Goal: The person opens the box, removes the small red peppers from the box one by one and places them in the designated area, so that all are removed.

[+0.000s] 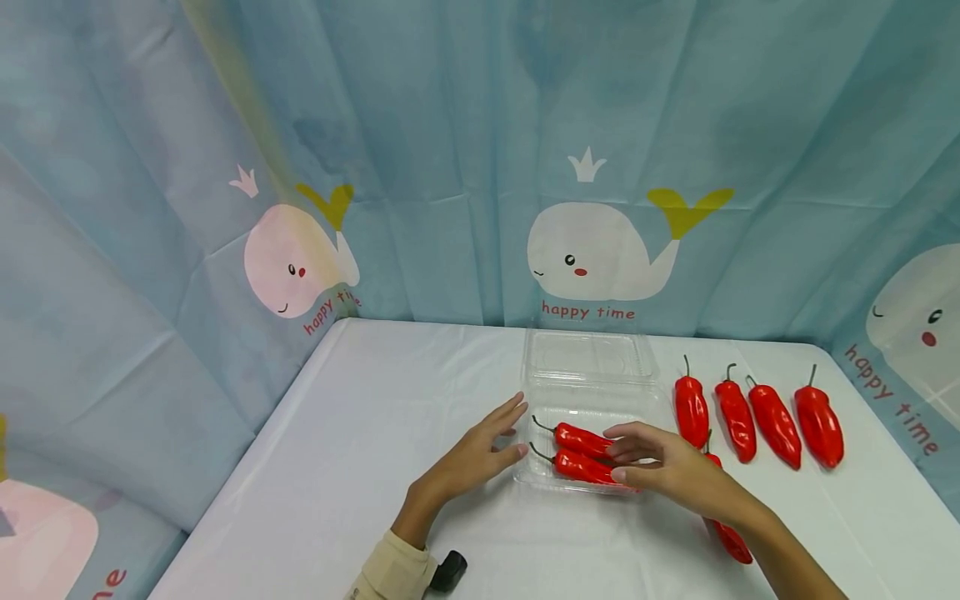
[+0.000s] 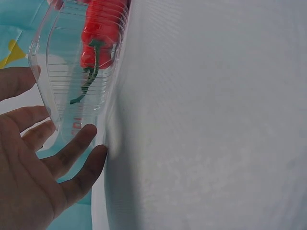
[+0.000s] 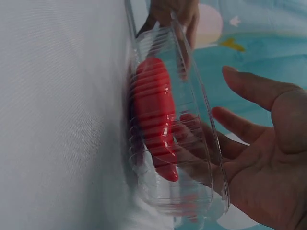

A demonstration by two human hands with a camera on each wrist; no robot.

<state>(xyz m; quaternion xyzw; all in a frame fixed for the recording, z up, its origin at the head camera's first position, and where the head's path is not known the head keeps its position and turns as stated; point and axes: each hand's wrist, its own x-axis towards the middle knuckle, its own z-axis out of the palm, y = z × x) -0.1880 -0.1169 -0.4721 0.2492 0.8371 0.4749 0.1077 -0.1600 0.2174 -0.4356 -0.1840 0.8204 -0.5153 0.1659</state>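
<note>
Two red peppers (image 1: 581, 450) lie side by side in an open clear clamshell box (image 1: 588, 367)

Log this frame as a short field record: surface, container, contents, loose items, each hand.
surface: white table, whale-print curtain behind
container: clear clamshell box, lid open toward the curtain
contents: two red peppers lying side by side, stems to the left
loose items: four peppers in a row right of the box; one more partly hidden under the right forearm
left hand: open, fingers at the box's left end
right hand: open, fingers over the box's right end
</note>
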